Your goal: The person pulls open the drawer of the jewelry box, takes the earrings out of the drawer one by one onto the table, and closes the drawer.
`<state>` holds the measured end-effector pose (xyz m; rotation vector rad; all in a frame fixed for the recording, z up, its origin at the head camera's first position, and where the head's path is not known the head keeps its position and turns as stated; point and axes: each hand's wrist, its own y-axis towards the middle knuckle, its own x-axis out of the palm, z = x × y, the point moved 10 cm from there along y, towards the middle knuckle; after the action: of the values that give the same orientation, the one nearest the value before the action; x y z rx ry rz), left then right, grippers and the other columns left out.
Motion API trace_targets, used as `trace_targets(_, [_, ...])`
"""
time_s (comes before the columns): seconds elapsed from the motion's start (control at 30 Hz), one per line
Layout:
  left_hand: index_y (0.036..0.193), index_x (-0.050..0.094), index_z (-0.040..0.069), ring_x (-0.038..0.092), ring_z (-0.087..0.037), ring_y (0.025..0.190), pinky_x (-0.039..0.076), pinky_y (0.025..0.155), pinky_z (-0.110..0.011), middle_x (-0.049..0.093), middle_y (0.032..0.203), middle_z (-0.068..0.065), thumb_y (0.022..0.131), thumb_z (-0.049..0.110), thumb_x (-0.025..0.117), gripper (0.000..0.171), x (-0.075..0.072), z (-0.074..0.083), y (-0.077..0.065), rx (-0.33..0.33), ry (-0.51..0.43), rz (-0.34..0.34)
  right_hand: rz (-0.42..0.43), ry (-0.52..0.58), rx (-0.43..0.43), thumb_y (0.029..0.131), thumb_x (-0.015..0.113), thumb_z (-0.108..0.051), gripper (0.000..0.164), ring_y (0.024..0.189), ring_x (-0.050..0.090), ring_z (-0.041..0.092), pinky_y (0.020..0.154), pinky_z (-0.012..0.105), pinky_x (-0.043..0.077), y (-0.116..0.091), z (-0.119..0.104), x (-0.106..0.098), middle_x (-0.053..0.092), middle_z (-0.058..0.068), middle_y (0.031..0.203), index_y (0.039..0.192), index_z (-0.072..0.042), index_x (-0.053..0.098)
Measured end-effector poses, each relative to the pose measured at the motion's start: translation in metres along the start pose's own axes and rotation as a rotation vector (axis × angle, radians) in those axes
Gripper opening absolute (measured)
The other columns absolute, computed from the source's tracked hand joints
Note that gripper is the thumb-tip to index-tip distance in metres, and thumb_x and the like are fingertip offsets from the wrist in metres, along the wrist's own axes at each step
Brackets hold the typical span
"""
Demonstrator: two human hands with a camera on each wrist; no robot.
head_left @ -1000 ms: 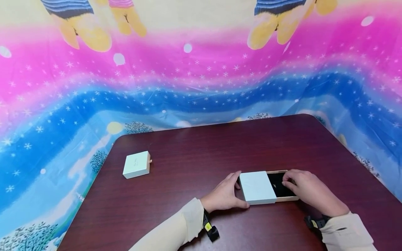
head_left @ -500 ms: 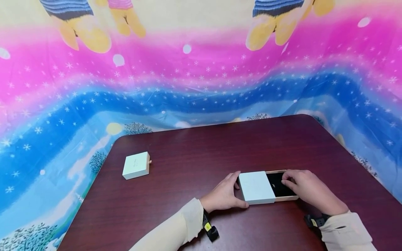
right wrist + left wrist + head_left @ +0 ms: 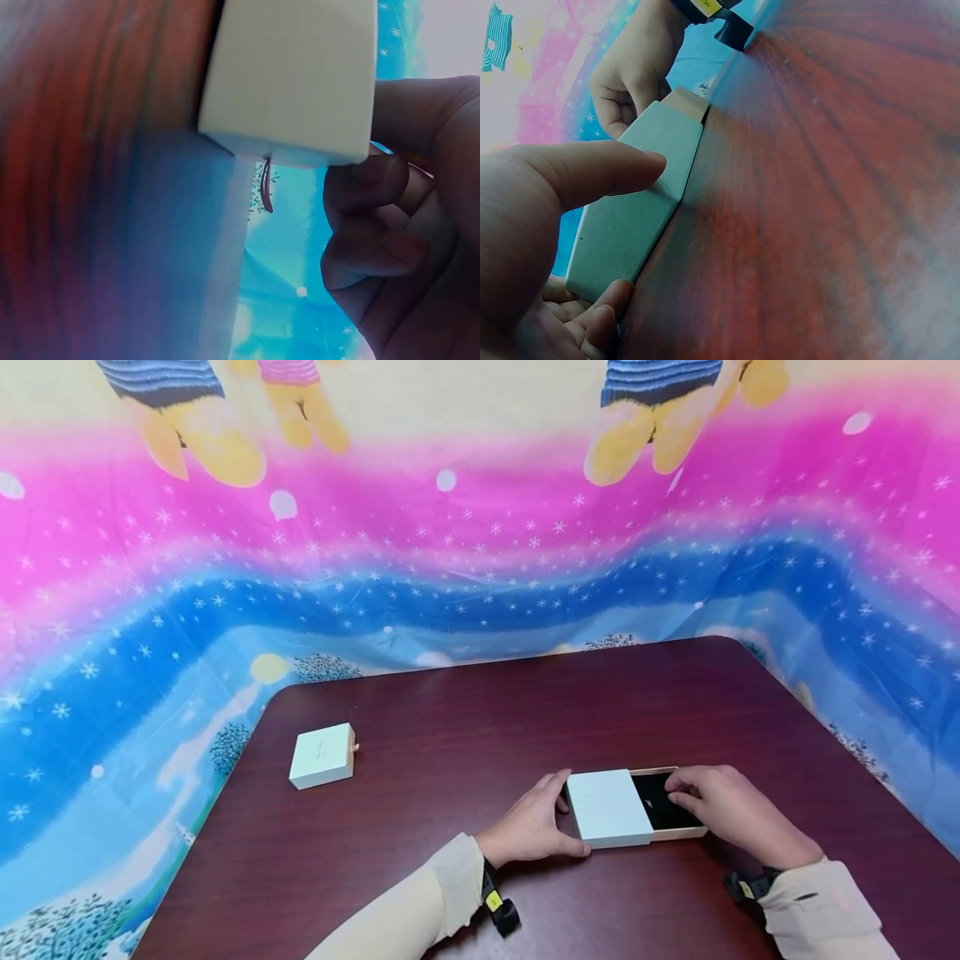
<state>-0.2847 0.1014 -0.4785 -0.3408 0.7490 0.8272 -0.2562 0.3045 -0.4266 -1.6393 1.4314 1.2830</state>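
Note:
A white slide-out gift box point(image 3: 609, 807) lies on the table, its drawer point(image 3: 678, 834) pulled partly out to the right. The drawer holds a black insert point(image 3: 656, 803) with a small shiny piece on it. My left hand point(image 3: 528, 827) grips the box's outer sleeve from the left, thumb along the near side. In the left wrist view, the thumb point(image 3: 615, 171) lies across the sleeve's side. My right hand point(image 3: 723, 803) reaches over the drawer's right end, curled thumb and index fingertips at the black insert; I cannot tell whether they pinch anything. A ribbon pull point(image 3: 266, 187) hangs from the drawer's end.
A smaller closed white box point(image 3: 322, 756) with a small tab on its right side sits at the table's back left. The dark red-brown table point(image 3: 450, 735) has rounded far corners. A colourful printed cloth point(image 3: 465, 552) hangs behind it.
Both hands keep almost the same pose at the box and drawer. The whole view has shifted slightly; the small box stays put on the table.

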Motion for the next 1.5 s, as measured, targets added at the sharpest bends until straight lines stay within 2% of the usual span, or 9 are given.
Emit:
trace_targets(0.17, [0.153,0.028,0.010,0.052,0.000,0.094,0.042,0.086,-0.022,0.051,0.108,0.012,0.067,0.041,0.088,0.109,0.000,-0.001,0.001,-0.004,-0.006,-0.005,0.002,-0.028,-0.044,0.084,0.075,-0.008,0.012,0.071,0.056,0.004,0.060,0.030,0.048,0.001,-0.003,-0.001,0.067,-0.007,0.088,0.093,-0.015,0.073])
trace_targets(0.43, [0.152,0.029,0.010,0.052,0.001,0.095,0.042,0.086,-0.021,0.051,0.111,0.012,0.067,0.040,0.088,0.108,0.000,0.000,0.002,0.003,-0.012,0.001,0.003,-0.050,-0.068,0.084,0.075,-0.007,0.011,0.070,0.056,0.004,0.060,0.030,0.048,0.002,-0.006,-0.003,0.067,-0.007,0.087,0.092,-0.015,0.073])
trace_targets(1.13, [0.153,0.028,0.010,0.053,0.001,0.095,0.042,0.087,-0.022,0.051,0.112,0.011,0.067,0.040,0.088,0.109,0.000,-0.002,0.001,0.010,-0.009,0.002,0.021,-0.035,-0.048,0.085,0.073,-0.003,0.012,0.061,0.050,0.000,0.057,0.028,0.047,0.002,-0.006,-0.010,0.065,-0.007,0.083,0.089,-0.015,0.072])
trace_targets(1.5, [0.152,0.030,0.010,0.052,0.001,0.094,0.042,0.087,-0.021,0.051,0.109,0.012,0.065,0.040,0.089,0.109,0.000,-0.001,0.001,0.008,-0.010,0.010,0.037,-0.047,-0.057,0.084,0.072,0.000,0.014,0.065,0.053,0.002,0.058,0.029,0.047,0.000,-0.006,-0.016,0.066,-0.007,0.084,0.090,-0.013,0.072])
